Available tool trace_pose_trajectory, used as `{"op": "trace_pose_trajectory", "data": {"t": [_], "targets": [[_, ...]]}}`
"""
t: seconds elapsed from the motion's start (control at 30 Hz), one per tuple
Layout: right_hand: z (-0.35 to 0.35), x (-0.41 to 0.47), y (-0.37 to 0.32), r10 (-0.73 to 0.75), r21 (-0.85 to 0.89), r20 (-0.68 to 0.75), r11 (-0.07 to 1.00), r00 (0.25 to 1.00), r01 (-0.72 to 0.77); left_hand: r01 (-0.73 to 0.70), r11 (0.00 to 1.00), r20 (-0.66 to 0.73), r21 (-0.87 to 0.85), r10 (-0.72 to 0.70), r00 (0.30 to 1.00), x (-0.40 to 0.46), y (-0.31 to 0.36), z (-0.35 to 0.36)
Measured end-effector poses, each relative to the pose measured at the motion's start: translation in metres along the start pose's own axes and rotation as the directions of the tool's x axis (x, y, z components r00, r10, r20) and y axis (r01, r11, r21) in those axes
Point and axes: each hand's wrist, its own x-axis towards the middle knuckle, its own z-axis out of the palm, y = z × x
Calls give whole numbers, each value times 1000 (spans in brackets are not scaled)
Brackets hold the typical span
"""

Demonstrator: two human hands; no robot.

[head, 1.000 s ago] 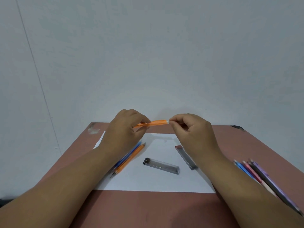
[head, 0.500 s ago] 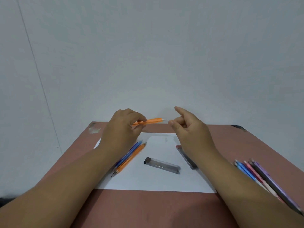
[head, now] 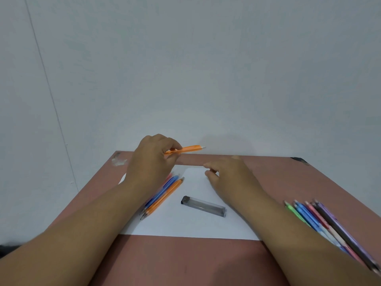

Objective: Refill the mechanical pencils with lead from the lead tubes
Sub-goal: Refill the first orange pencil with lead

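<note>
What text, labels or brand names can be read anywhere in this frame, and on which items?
None is readable.
Orange pencil in the left hand: no print visible.
Lead tube on the white paper: no label legible.
Pencils at the right: patterned barrels, too blurred to read.

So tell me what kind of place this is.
Probably a plain desk set against a bare wall, used as a small stationery workspace: a reddish-brown tabletop with a white paper sheet, a lead tube and rows of mechanical pencils.
</note>
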Motion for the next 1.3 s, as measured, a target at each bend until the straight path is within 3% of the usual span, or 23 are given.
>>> {"op": "trace_pose_trajectory", "data": {"t": [0.1,0.23,0.37,0.47,0.53,0.67,1.3], "targets": [[1,2,0,-3,-106,7,994,1000,4,0,1000,5,5,0,1000,0,2,-1],[5,2,4,7,-31,-11,999,1000,-8,-10,1000,10,5,10,1000,-2,3,-2],[-3,2,5,113,336,-171,941,979,-50,-14,1000,3,5,14,1000,-2,2,-2],[-15,-2,2,236,666,-232,745,944,-23,-10,1000,1,7,10,1000,-2,3,-2],[-19,-5,-1,260,750,-234,662,937,4,-14,1000,-2,10,14,1000,-2,4,-2],[-19,-6,-3,279,789,-201,614,939,-13,-21,1000,-1,13,21,1000,-2,4,-2],[-20,-8,-6,269,806,-153,591,951,-37,-113,993,4,-15,113,994,-3,3,-1]]}}
